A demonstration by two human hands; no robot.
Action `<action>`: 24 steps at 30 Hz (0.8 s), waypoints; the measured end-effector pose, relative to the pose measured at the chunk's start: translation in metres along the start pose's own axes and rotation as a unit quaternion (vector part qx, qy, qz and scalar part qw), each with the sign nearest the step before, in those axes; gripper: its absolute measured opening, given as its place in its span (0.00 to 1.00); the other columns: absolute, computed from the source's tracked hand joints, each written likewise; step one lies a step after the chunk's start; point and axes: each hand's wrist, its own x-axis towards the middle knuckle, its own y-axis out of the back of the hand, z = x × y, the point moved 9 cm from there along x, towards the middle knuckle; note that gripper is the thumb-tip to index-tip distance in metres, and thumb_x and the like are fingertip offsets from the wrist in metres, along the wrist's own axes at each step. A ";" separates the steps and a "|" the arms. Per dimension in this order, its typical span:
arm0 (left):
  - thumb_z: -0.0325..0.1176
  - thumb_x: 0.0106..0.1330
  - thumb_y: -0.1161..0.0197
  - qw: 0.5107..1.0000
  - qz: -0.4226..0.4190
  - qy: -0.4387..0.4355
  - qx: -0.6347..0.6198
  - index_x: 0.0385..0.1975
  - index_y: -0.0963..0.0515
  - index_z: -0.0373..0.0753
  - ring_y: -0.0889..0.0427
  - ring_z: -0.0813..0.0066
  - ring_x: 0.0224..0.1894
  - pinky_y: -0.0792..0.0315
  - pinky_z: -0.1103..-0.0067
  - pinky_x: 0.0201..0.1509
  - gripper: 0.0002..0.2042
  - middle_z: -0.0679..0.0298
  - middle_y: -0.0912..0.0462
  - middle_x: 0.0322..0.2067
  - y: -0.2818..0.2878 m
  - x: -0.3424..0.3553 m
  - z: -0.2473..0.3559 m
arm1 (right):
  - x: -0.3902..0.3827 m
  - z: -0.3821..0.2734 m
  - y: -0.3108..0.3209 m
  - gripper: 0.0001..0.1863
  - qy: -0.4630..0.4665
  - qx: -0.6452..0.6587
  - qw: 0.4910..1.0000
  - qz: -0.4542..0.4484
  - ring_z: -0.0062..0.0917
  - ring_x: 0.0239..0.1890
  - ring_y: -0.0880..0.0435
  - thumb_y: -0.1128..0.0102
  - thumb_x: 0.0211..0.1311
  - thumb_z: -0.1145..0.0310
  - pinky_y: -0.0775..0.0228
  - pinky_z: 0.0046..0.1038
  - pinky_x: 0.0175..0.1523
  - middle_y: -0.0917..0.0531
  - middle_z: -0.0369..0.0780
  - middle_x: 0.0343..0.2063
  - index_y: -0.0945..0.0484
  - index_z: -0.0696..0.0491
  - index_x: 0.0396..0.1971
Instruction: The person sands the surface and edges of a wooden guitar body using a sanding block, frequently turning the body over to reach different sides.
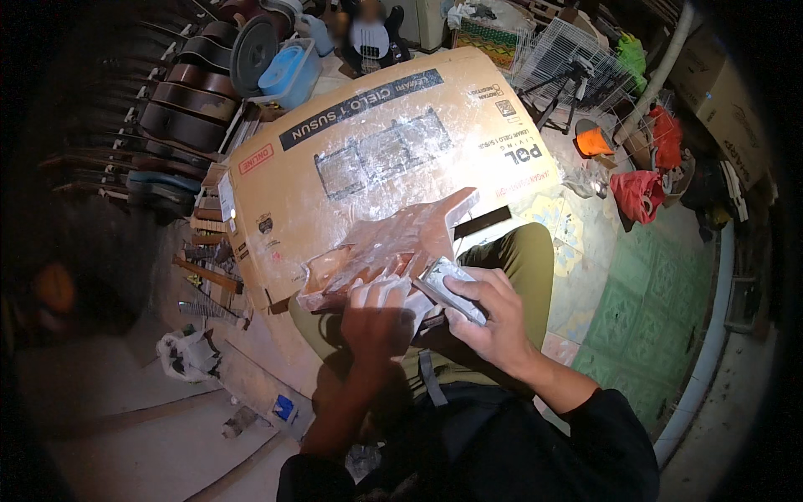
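**Hands on guitar body, sanding block in grip**

Left hand pressed flat, fingers spread, on dusty reddish-brown wooden guitar body, which lies over lap and large cardboard box. Right hand closed around grey rectangular sanding block, touching body's near right edge.

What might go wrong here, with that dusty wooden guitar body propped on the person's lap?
1. The guitar body lies half on the lap and half on a cardboard box, steadied only by the left hand; it may slip or rock.
2. The right hand holds a sanding block near the left fingers, which might get scraped.
3. Pale dust coats the wood and box, and could probably be breathed in.
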 end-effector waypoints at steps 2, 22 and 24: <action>0.28 0.42 0.31 1.000 0.004 -0.004 0.014 0.34 0.17 0.42 0.20 0.48 0.38 0.24 0.58 0.56 0.15 0.56 0.17 0.35 0.002 0.001 0.003 | 0.000 0.036 0.004 0.22 -0.055 -0.018 0.996 0.073 0.41 0.47 0.20 0.28 0.49 0.72 0.27 0.36 0.53 0.16 0.47 0.46 0.16 0.54 0.49; 0.28 0.43 0.32 0.999 0.005 0.029 0.043 0.35 0.19 0.38 0.19 0.50 0.40 0.23 0.63 0.44 0.15 0.52 0.18 0.37 0.008 0.026 -0.007 | 0.001 -0.007 -0.016 0.22 0.076 -0.016 0.995 0.064 0.44 0.46 0.21 0.27 0.47 0.74 0.28 0.38 0.53 0.18 0.50 0.46 0.17 0.57 0.46; 0.28 0.45 0.33 0.999 0.012 0.034 0.021 0.36 0.20 0.37 0.20 0.49 0.41 0.24 0.62 0.44 0.15 0.52 0.18 0.37 0.013 0.038 -0.010 | 0.011 0.036 -0.005 0.21 -0.050 0.046 0.985 0.161 0.44 0.47 0.22 0.26 0.47 0.73 0.28 0.39 0.52 0.19 0.49 0.47 0.17 0.55 0.44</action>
